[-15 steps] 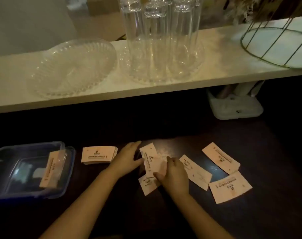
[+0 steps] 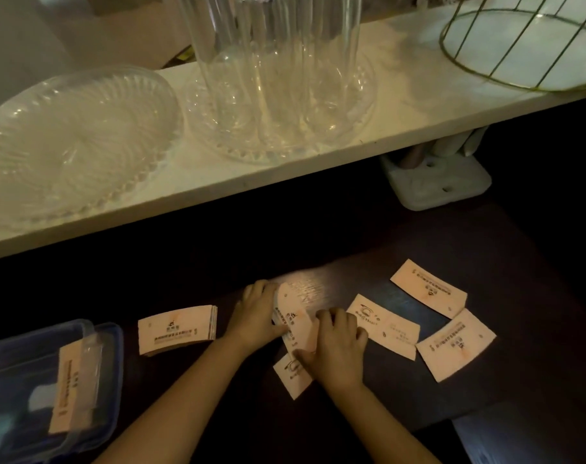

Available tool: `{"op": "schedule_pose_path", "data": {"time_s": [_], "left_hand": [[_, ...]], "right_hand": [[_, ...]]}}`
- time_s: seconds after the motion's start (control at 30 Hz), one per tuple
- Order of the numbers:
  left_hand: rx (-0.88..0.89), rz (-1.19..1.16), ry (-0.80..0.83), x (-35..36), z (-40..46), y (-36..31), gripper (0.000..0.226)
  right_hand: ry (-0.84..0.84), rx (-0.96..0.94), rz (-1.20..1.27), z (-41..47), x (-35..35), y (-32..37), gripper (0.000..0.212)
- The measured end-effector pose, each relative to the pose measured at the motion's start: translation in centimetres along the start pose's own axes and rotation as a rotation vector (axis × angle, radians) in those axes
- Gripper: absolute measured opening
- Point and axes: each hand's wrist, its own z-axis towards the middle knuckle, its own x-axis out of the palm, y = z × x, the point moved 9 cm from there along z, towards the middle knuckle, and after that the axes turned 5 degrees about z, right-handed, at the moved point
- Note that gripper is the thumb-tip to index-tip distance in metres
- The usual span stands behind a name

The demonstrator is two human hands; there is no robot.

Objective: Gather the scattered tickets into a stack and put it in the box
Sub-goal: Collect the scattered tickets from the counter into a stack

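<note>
Pink tickets [image 2: 295, 326] were pinched between my left hand [image 2: 256, 318] and right hand [image 2: 338, 346]; box [image 2: 107, 333] at nine o'clock.

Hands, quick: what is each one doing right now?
Left hand: closed on the small bunch of tickets.
Right hand: fingers closed on the same bunch.

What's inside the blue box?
Inside the blue box stands a bundle of tickets, leaning near its right wall. Something pale shows through the plastic beside it, too blurry to name. The box's left part is out of view.
</note>
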Motion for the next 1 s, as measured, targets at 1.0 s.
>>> {"op": "schedule_pose_path", "data": {"time_s": [1.0], "left_hand": [[-0.602,-1.692,-0.248,-0.7,-15.5,5.1,0.035]], "right_hand": [[0.488,-0.734,-0.266,-3.6,1.1,1.5,0.07]]}}
